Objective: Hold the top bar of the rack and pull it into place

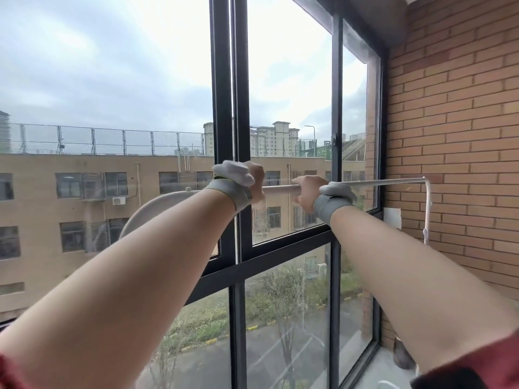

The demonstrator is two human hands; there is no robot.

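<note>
A pale horizontal rod [280, 189] runs in front of the window at chest height toward the brick wall, where it bends down into a white bracket [427, 209]. My left hand [252, 178] grips the rod near its left part, fingers curled over it. A short way to the right, my right hand [307, 192] grips the same rod. Both wrists wear grey straps with a pale pad. A rounded white object [151, 209] shows behind my left forearm, mostly hidden.
A large window with a black frame [241, 108] fills the view, with buildings and a road outside. A brick wall [455, 136] stands at the right. A narrow sill [384, 363] runs along the bottom right, with a dark object in the corner.
</note>
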